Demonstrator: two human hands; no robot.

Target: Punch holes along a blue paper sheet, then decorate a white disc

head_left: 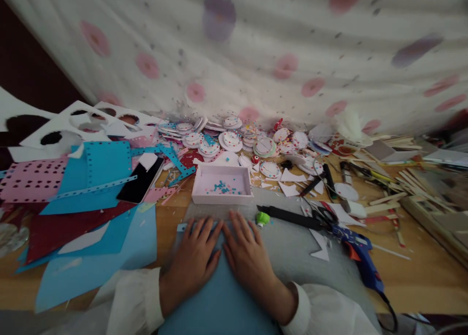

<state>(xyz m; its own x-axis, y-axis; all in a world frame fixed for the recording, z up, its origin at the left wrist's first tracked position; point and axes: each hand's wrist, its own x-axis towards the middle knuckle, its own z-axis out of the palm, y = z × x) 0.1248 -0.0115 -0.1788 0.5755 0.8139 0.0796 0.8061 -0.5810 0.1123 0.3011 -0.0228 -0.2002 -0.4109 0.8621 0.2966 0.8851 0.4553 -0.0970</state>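
My left hand (195, 257) lies flat on a blue sheet (226, 305), palm down, its fingers stretched towards the far edge. My right hand (252, 266) rests beside it in the same way, and the two forefingers nearly meet. Neither hand grips anything. Under the sheet is a grey mat (292, 252). Just beyond the fingertips stands a shallow white box (223, 199) holding many tiny blue and pink bits. A small bright green and white object (262, 219), perhaps a hole punch, sits right of my right fingertips.
Blue, pink and dark red sheets (98, 252) pile up at left, with a phone (141, 181) on them. Round white paper pieces (231, 141) with coloured dots are heaped behind the box. A blue glue gun (360, 257), scissors (326, 217) and wooden sticks (420, 191) lie at right.
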